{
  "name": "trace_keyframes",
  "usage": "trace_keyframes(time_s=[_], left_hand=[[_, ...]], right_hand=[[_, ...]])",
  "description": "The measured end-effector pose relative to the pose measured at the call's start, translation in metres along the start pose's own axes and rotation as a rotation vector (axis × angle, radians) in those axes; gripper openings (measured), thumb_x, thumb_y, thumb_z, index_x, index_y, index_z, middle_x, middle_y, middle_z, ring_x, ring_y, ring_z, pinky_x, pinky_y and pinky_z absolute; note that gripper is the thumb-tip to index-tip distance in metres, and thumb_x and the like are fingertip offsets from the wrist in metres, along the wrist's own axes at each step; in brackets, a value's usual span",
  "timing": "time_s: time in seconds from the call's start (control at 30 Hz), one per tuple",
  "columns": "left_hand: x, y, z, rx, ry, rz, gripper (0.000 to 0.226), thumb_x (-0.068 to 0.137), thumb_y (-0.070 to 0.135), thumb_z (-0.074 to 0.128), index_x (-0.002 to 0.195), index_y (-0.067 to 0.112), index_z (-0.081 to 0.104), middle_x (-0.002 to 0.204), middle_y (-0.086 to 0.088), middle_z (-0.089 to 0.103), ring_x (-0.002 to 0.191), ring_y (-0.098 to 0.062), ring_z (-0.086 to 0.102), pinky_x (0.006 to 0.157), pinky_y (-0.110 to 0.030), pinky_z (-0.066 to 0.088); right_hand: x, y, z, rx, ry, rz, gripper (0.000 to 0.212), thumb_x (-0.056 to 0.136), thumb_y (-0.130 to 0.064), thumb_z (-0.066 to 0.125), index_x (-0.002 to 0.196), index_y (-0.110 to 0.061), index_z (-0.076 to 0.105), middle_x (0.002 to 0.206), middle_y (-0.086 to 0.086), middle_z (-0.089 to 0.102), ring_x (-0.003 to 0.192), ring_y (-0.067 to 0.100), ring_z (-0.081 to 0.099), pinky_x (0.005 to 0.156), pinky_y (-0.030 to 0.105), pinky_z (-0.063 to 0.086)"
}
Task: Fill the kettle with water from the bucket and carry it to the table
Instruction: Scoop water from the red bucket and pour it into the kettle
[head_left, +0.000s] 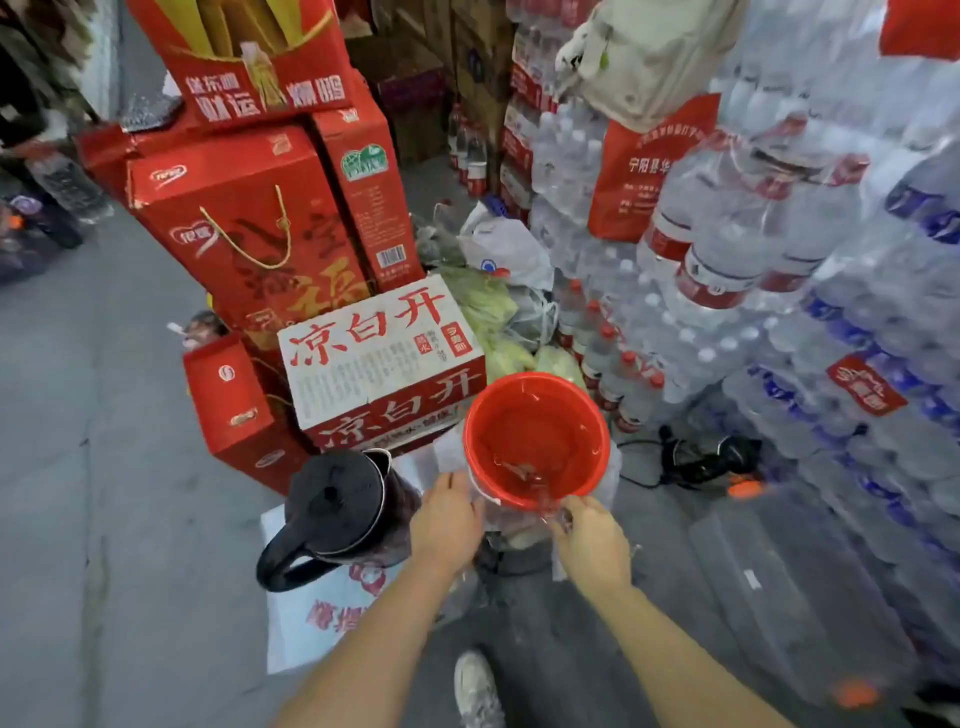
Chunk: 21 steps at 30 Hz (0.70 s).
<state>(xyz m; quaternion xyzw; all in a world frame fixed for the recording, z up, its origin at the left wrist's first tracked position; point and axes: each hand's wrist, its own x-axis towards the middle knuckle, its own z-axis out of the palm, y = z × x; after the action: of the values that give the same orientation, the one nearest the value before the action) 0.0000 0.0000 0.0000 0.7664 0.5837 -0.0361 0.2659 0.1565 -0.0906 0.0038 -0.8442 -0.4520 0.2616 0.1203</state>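
Hands (447, 519) and (592, 540) grip the red bucket's (535, 395) near rim; kettle (337, 499) stands ungrasped, left.

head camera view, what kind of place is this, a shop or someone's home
Most likely a small shop's stockroom or storage aisle: shrink-wrapped packs of bottled water stacked high on the right, red gift boxes piled on the left, and a sealed drinks carton on the concrete floor.
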Motion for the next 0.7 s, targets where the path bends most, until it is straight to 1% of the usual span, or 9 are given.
trace_keyframes(time_s=[0.07,0.13,0.23,0.3,0.43,0.5,0.57,0.6,0.7], left_hand=[[0.023,-0.001,0.005,-0.093,0.053,-0.027,0.041,0.096,0.031,0.047,0.134,0.016,0.041,0.132,-0.009,0.05,0.109,-0.032,0.058,0.079,-0.045,0.054],[0.042,0.001,0.011,-0.151,0.071,-0.058,0.048,0.096,0.032,0.049,0.14,0.019,0.036,0.134,-0.009,0.049,0.108,-0.03,0.059,0.079,-0.044,0.055],[0.063,0.005,0.023,-0.226,0.062,-0.107,0.061,0.095,0.031,0.054,0.147,0.021,0.024,0.135,-0.008,0.044,0.109,-0.027,0.058,0.074,-0.038,0.052],[0.074,0.006,0.03,-0.243,0.062,-0.117,0.068,0.094,0.032,0.056,0.149,0.023,0.017,0.136,-0.007,0.043,0.11,-0.027,0.058,0.071,-0.036,0.05],[0.091,0.007,0.037,-0.27,0.053,-0.141,0.074,0.093,0.03,0.056,0.15,0.026,0.01,0.135,-0.009,0.041,0.103,-0.029,0.061,0.071,-0.04,0.053],[0.095,0.005,0.038,-0.274,0.064,-0.152,0.075,0.093,0.028,0.057,0.151,0.026,0.009,0.133,-0.011,0.043,0.1,-0.029,0.062,0.071,-0.041,0.054],[0.095,0.003,0.04,-0.279,0.078,-0.141,0.077,0.094,0.025,0.056,0.153,0.027,0.007,0.132,-0.011,0.044,0.098,-0.028,0.062,0.068,-0.037,0.052],[0.093,0.001,0.041,-0.282,0.078,-0.131,0.077,0.094,0.024,0.055,0.153,0.027,0.006,0.132,-0.011,0.045,0.098,-0.028,0.062,0.067,-0.037,0.052],[0.09,-0.001,0.041,-0.296,0.081,-0.116,0.076,0.095,0.025,0.054,0.153,0.03,0.006,0.132,-0.009,0.047,0.099,-0.025,0.062,0.067,-0.034,0.05]], right_hand=[[0.023,-0.005,0.01,-0.026,0.018,0.068,0.028,0.095,-0.033,0.056,0.114,-0.014,0.063,0.114,0.007,0.06,0.108,0.029,0.059,0.082,0.039,0.049],[0.044,-0.011,0.015,-0.089,-0.005,0.117,0.039,0.095,-0.037,0.055,0.124,-0.011,0.058,0.123,0.009,0.06,0.12,0.03,0.053,0.09,0.039,0.048],[0.074,-0.022,0.022,-0.136,-0.111,0.216,0.041,0.092,-0.041,0.059,0.121,-0.011,0.057,0.12,0.009,0.065,0.118,0.03,0.055,0.091,0.04,0.049],[0.091,-0.027,0.025,-0.083,-0.209,0.322,0.035,0.088,-0.034,0.064,0.114,-0.011,0.061,0.114,0.01,0.07,0.112,0.031,0.062,0.09,0.039,0.053],[0.123,-0.032,0.024,0.228,-0.288,0.534,0.03,0.08,-0.016,0.064,0.106,-0.003,0.067,0.103,0.015,0.072,0.099,0.032,0.068,0.088,0.039,0.055],[0.134,-0.027,0.018,0.483,-0.336,0.629,0.022,0.082,-0.002,0.061,0.104,-0.002,0.06,0.09,0.018,0.068,0.079,0.031,0.068,0.079,0.04,0.058],[0.134,-0.022,0.008,0.712,-0.474,0.706,0.023,0.09,0.007,0.052,0.112,0.0,0.054,0.077,0.02,0.068,0.055,0.027,0.067,0.058,0.037,0.06],[0.132,-0.02,0.005,0.774,-0.505,0.705,0.023,0.093,0.006,0.05,0.116,0.001,0.052,0.074,0.02,0.068,0.049,0.024,0.066,0.048,0.033,0.057],[0.12,-0.015,0.005,0.828,-0.378,0.648,0.017,0.099,-0.007,0.051,0.115,-0.001,0.055,0.064,0.011,0.063,0.04,0.016,0.053,0.035,0.023,0.042]])
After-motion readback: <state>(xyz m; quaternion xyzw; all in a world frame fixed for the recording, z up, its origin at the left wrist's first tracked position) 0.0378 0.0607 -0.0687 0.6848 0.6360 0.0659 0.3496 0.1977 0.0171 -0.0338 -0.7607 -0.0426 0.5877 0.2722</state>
